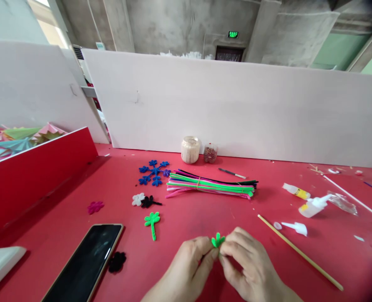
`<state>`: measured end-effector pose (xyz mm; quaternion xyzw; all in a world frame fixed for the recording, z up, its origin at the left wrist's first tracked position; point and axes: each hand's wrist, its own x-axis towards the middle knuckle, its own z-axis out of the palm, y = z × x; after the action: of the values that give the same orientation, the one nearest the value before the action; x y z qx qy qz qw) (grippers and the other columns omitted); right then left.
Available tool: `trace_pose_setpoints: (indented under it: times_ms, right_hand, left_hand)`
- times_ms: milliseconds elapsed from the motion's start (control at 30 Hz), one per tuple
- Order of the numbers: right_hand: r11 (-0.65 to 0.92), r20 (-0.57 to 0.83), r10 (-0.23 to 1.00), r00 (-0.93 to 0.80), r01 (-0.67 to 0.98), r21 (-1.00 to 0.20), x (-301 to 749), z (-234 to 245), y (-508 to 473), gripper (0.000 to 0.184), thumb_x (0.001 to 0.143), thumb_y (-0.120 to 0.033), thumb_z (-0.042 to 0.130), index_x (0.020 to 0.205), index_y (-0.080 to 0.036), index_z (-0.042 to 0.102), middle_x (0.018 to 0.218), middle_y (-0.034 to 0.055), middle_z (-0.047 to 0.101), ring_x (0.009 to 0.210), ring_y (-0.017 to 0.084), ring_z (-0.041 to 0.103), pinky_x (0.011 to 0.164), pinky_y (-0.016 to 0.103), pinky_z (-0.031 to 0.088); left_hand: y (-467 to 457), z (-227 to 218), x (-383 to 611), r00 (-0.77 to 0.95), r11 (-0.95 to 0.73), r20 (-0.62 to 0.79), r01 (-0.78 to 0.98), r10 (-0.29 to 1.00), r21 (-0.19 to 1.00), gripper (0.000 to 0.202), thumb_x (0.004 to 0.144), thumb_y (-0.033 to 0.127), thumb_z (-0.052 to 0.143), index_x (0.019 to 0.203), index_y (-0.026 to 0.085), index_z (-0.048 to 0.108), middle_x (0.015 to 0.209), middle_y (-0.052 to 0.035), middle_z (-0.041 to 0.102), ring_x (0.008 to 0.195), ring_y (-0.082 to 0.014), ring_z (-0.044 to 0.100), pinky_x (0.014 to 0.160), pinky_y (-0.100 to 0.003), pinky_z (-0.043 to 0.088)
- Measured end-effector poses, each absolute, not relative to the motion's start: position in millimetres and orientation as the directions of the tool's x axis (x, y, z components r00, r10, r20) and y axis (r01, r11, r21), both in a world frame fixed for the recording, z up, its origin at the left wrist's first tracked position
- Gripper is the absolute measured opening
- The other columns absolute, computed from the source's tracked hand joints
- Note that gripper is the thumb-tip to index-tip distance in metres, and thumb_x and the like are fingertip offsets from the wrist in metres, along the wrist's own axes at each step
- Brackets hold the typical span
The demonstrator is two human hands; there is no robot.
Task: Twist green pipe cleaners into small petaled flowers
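Observation:
Low in the middle, my left hand and my right hand meet, both pinched on a small green pipe-cleaner shape with looped petals sticking up between the fingertips. A finished green pipe-cleaner flower lies flat on the red table just left of my hands. Further back rests a bundle of pipe cleaners in green, pink and black, tied in the middle.
A phone lies at the lower left beside a black flower. Blue, white, black and magenta shapes sit behind. A wooden stick, glue bottles, two jars and a pen stand nearby.

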<state>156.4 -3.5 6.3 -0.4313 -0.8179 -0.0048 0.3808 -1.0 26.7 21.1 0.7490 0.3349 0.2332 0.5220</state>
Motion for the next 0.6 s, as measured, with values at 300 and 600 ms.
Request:
trace_pose_setpoints:
  times_ms: [300,600]
  right_hand:
    - [0.667,0.685,0.603,-0.409,0.73,-0.151,157.2,11.9,-4.0,0.016,0.073,-0.003,0.046,0.069,-0.017,0.053,0.057,0.001,0.053,0.053,0.014,0.046,0.052,0.026,0.039]
    - [-0.179,-0.177,0.946,-0.27,0.018,-0.984,152.4,19.6,-10.0,0.018,0.07,-0.023,0.051,0.057,-0.018,0.039,0.052,-0.0063,0.029,0.048,0.007,0.03,0.045,0.019,0.027]
  left_hand:
    - [26.5,23.2,-1.5,0.67,-0.196,0.0,0.217,0.742,0.956,0.027,0.085,0.029,0.035,0.06,0.018,0.034,0.057,0.0044,0.031,0.053,-0.0087,0.027,0.048,-0.02,0.026]
    - [18.4,35.4,-8.4,0.66,-0.477,0.191,0.286,0.727,0.831,0.027,0.083,0.021,0.039,0.057,0.017,0.046,0.054,0.0028,0.042,0.052,-0.0089,0.036,0.057,-0.019,0.033]
